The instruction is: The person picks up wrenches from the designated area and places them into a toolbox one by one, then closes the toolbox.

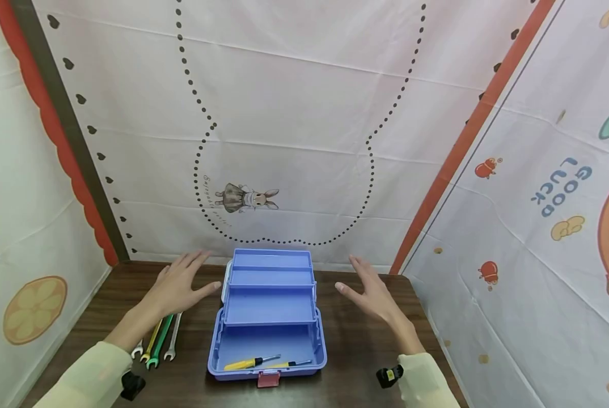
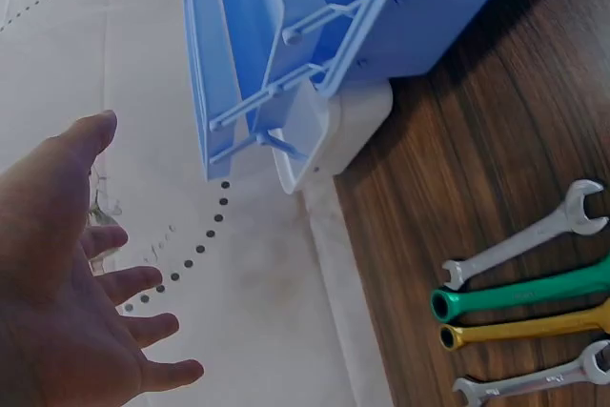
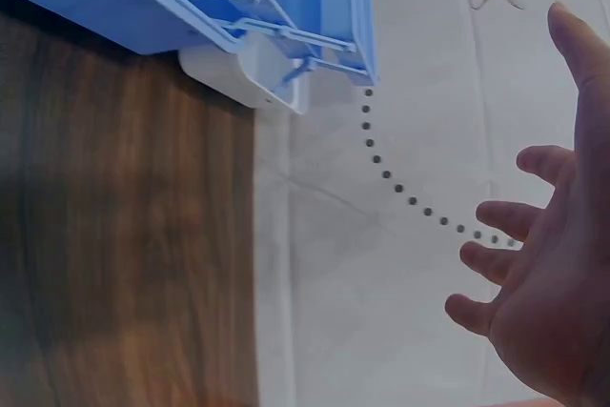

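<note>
A blue toolbox [image 1: 269, 314] stands unfolded on the table, its tiered trays raised toward the back and a pink latch [image 1: 268, 379] at its front. Two yellow-handled screwdrivers lie in the bottom compartment, a larger one [image 1: 243, 364] on the left and a slimmer one [image 1: 284, 365] beside it. My left hand [image 1: 179, 283] hovers left of the box with spread fingers, holding nothing. On the other side my right hand [image 1: 371, 292] is likewise held up, fingers extended, apart from the box. In the left wrist view the box's white lid [image 2: 357, 131] shows behind the trays.
Several wrenches lie side by side left of the toolbox, partly under my left forearm: silver [image 2: 524, 240], green [image 2: 534, 291] and yellow [image 2: 534, 328] among them. Printed cloth walls [image 1: 294, 113] enclose the dark wooden table [image 1: 355, 351] at the back and sides.
</note>
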A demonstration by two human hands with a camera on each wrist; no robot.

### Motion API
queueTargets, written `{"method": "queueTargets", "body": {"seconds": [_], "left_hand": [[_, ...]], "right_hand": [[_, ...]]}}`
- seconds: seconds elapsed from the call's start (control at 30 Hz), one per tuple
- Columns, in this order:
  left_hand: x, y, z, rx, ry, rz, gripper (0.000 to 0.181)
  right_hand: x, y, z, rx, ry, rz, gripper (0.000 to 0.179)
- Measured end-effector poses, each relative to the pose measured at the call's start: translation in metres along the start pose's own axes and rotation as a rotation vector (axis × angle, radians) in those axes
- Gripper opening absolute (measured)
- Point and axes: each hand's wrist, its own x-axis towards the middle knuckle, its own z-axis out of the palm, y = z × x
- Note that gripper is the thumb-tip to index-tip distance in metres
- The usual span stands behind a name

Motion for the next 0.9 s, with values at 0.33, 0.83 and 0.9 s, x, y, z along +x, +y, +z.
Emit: {"method": "queueTargets", "body": {"seconds": [0.33, 0.83, 0.9], "left_hand": [[-0.015, -0.015, -0.001, -0.002, 0.033, -0.026, 0.088], [-0.048, -0.067, 0.011, -0.075, 0.046, -0.099, 0.082], [-0.054, -0.074, 0.014, -0.077, 0.034, -0.117, 0.081]], "right_hand": [[-0.006, 0.011, 0.028, 0.135, -0.02, 0.001, 0.086], [-0.014, 0.018, 0.073, 0.255, 0.0, 0.137, 0.077], [-0.016, 0.02, 0.079, 0.292, 0.001, 0.155, 0.075]]}}
